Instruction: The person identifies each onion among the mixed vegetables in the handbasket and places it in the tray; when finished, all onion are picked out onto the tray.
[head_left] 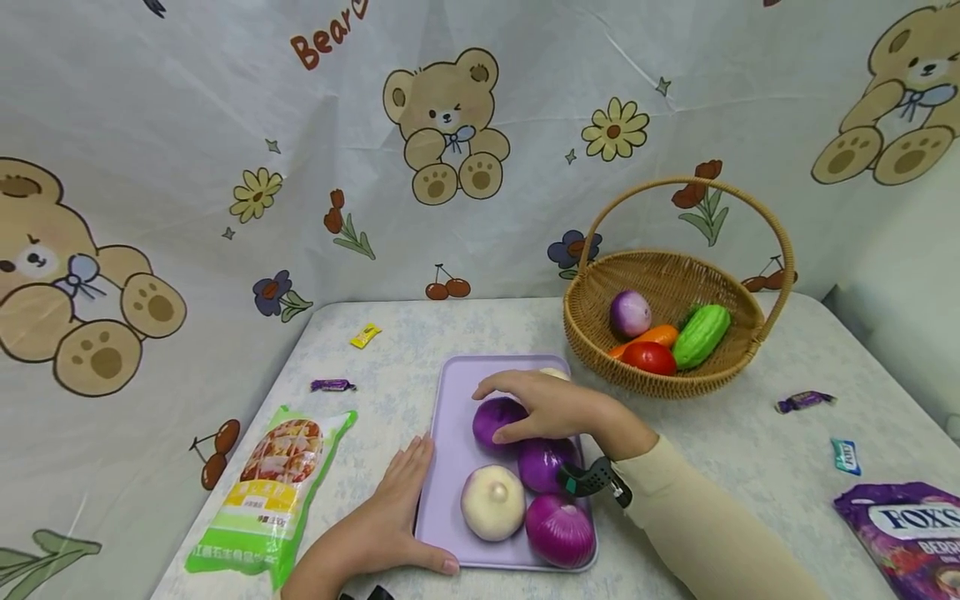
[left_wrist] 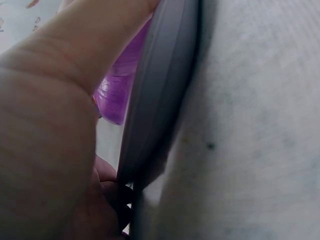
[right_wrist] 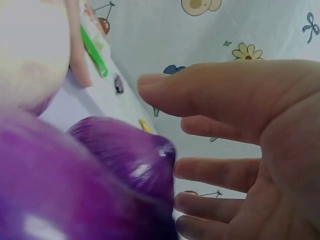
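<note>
A lavender tray [head_left: 450, 400] lies on the table with several onions on it. My right hand [head_left: 525, 407] reaches over the far purple onion [head_left: 495, 419], fingers spread and nearly straight, the lower fingertips touching it. In the right wrist view the right hand [right_wrist: 225, 140] is spread beside that purple onion [right_wrist: 125, 155]. A second purple onion [head_left: 542, 464], a white onion [head_left: 492, 502] and a pink-red onion [head_left: 559, 531] sit nearer me. My left hand [head_left: 393, 510] lies flat against the tray's left edge [left_wrist: 160, 90], thumb along the front rim.
A wicker basket [head_left: 592, 333] at the back right holds a small purple onion, a carrot, a tomato and a green cucumber. A green snack bag [head_left: 273, 492] lies left of the tray. Small candies [head_left: 333, 385] and a purple sweets bag [head_left: 911, 533] lie around.
</note>
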